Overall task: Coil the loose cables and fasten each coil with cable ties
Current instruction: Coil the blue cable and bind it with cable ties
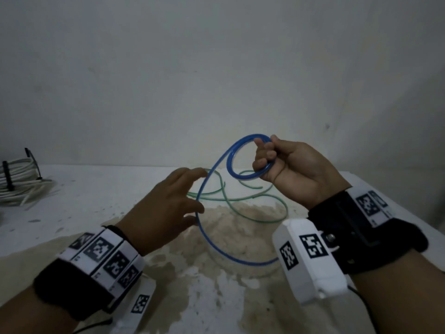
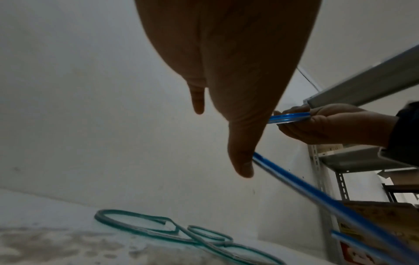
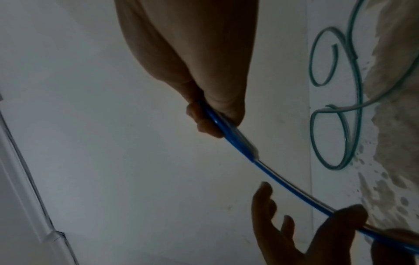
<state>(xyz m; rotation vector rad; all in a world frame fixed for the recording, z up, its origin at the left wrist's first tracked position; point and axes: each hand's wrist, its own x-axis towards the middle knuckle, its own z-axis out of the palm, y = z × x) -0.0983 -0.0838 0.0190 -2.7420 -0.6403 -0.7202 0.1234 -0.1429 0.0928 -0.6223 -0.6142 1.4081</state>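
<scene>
Head view: your right hand (image 1: pixel 284 165) grips the springy blue cable (image 1: pixel 204 227) loop; left hand (image 1: pixel 168 203) open alongside. Pinch where turns cross.

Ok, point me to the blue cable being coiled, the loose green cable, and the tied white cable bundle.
Blue plastic-sheathed cable (image 1: pixel 232 150): head view, left side of the small loop held up.
Thin green cable (image 1: pixel 285 208): head view, right curve lying on the table.
White cable bundle (image 1: pixel 21 175): head view, middle strands beside the black tie.

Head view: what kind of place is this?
Probably a storeroom or workshop corner: a worn, stained white table against a bare wall, slotted metal shelving beside it, and a tied white cable bundle at the left.
</scene>
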